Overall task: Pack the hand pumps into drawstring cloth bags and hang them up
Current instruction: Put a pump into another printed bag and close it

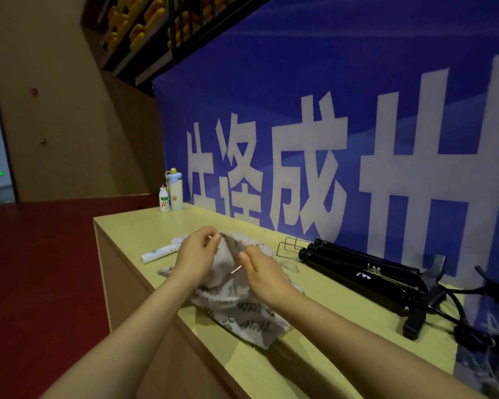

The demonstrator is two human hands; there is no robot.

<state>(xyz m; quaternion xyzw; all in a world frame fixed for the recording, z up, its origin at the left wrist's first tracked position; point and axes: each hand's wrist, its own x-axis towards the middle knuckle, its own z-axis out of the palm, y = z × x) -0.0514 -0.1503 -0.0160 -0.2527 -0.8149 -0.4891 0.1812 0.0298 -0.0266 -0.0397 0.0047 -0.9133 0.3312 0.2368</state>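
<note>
Both hands were pinching the drawstring cloth bag [236,300] by its top hem, left hand [195,254] at 10 o'clock of it, right hand [267,273] at 2. The bag lay on the pale table [314,312], running 11 to 5. Black hand pumps [363,269] lay at 3 o'clock, long axis 10 to 4, beside what looked like a wire rack [293,247]. A white handheld fan [162,251], a small drink bottle [164,200] and a tumbler [175,190] were at 10–11.

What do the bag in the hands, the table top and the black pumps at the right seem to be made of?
Bag: soft woven cloth, matte, pale with a leaf print; it creases and bunches in both hands.
Table top: looks like pale laminate or painted board, smooth with a slight sheen.
Black pumps: dark tubes, probably plastic or painted metal; too dim to tell.
</note>
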